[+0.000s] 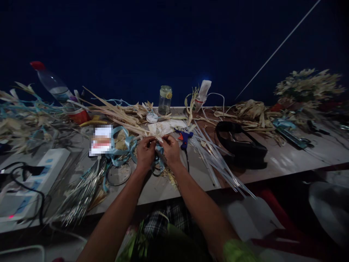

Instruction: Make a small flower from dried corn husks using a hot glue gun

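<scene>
Near the middle of the table, my left hand and my right hand are close together, fingers pinched around a pale dried-husk piece. The piece is small and partly covered by the fingers. Light blue ribbon lies in loops beside my left hand, and some shows below between the hands. Just right of my right hand lies a blue and orange glue gun. A crumpled pale sheet is behind both hands.
Clear sticks, a black strapped object and a phone lie rightward. At the back are a jar and husk strips. Leftward are a tilted bottle, a lit screen, wires and a power strip.
</scene>
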`<state>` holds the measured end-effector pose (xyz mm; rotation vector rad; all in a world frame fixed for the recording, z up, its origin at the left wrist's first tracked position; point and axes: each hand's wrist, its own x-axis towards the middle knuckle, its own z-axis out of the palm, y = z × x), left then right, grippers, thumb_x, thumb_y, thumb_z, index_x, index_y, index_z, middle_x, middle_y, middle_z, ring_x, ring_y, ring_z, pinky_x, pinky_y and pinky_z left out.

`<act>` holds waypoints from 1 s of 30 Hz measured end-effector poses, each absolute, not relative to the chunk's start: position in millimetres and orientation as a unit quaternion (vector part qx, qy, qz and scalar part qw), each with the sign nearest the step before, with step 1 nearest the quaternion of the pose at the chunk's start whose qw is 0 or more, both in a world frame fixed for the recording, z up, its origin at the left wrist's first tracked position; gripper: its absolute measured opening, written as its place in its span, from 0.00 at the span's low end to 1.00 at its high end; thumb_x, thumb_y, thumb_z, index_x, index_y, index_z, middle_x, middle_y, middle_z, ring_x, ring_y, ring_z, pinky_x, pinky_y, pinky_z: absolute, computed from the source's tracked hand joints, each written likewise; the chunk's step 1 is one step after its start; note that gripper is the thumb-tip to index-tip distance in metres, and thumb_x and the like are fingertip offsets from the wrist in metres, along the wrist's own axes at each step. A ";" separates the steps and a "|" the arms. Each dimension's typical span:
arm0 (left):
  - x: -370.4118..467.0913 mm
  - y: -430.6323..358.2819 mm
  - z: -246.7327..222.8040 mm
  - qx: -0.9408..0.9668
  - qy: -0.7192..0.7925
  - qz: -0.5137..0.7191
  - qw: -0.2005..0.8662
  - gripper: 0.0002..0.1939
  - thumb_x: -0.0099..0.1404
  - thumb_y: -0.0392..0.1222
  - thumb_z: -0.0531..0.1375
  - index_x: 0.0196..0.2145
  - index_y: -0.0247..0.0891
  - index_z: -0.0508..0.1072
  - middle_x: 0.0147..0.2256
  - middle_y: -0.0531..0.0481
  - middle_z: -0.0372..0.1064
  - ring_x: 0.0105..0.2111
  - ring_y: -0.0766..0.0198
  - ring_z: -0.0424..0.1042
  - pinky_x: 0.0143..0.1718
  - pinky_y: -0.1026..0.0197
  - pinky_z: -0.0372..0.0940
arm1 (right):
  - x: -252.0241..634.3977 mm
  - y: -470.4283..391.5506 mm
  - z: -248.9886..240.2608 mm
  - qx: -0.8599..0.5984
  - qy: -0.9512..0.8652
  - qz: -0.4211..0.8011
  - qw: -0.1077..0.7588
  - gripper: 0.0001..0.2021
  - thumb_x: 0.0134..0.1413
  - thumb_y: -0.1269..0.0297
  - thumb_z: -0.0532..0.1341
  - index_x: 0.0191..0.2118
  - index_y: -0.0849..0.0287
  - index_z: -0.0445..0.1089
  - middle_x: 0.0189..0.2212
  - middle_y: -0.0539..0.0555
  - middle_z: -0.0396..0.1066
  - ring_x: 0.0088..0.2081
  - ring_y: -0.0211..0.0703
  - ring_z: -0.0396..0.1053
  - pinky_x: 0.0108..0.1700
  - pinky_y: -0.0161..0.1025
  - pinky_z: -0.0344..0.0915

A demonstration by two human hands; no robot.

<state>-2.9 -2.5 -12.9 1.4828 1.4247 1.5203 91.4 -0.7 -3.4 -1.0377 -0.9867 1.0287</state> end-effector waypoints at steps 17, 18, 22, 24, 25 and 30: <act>2.2 -4.1 -18.3 0.572 0.507 0.563 0.314 0.11 0.55 0.40 0.55 0.34 0.37 0.73 0.35 0.48 0.71 0.36 0.63 0.69 0.41 0.61 0.62 | 91.0 -1.2 -4.4 -0.538 -0.487 0.319 0.609 0.07 0.40 0.62 0.58 0.26 0.59 0.61 0.22 0.47 0.60 0.25 0.34 0.57 0.30 0.33 0.58; 2.3 -4.2 -16.7 0.564 0.507 0.560 0.335 0.11 0.54 0.41 0.56 0.34 0.36 0.74 0.35 0.48 0.71 0.35 0.64 0.69 0.40 0.61 0.62 | 93.5 -1.8 -4.4 -0.543 -0.495 0.303 0.606 0.07 0.40 0.63 0.58 0.26 0.60 0.61 0.23 0.47 0.60 0.25 0.34 0.57 0.30 0.33 0.58; -1.7 -2.3 -10.2 0.503 0.518 0.529 0.446 0.14 0.52 0.46 0.58 0.33 0.34 0.74 0.24 0.52 0.69 0.22 0.68 0.65 0.25 0.65 0.61 | 100.9 -3.8 -6.3 -0.542 -0.518 0.290 0.595 0.06 0.40 0.65 0.58 0.28 0.60 0.63 0.24 0.48 0.63 0.26 0.35 0.59 0.31 0.33 0.58; -5.8 -1.1 -8.0 0.486 0.506 0.514 0.493 0.14 0.51 0.47 0.60 0.32 0.34 0.73 0.19 0.54 0.65 0.18 0.71 0.61 0.21 0.66 0.58 | 102.3 -4.3 -6.9 -0.536 -0.519 0.305 0.592 0.06 0.41 0.65 0.58 0.28 0.60 0.64 0.25 0.49 0.64 0.26 0.35 0.60 0.32 0.34 0.59; -7.9 -0.8 -7.1 0.483 0.497 0.510 0.510 0.14 0.50 0.47 0.60 0.32 0.35 0.73 0.19 0.55 0.64 0.17 0.71 0.60 0.20 0.67 0.57 | 102.8 -4.4 -6.7 -0.533 -0.519 0.312 0.592 0.06 0.41 0.64 0.58 0.28 0.60 0.64 0.25 0.49 0.65 0.26 0.35 0.60 0.32 0.34 0.59; -15.0 -0.5 -3.8 0.503 0.467 0.478 0.548 0.14 0.52 0.49 0.59 0.29 0.34 0.72 0.15 0.56 0.61 0.16 0.72 0.59 0.19 0.68 0.54 | 105.8 -4.6 -2.8 -0.525 -0.523 0.342 0.578 0.07 0.40 0.62 0.60 0.26 0.60 0.64 0.22 0.48 0.64 0.26 0.35 0.59 0.31 0.34 0.58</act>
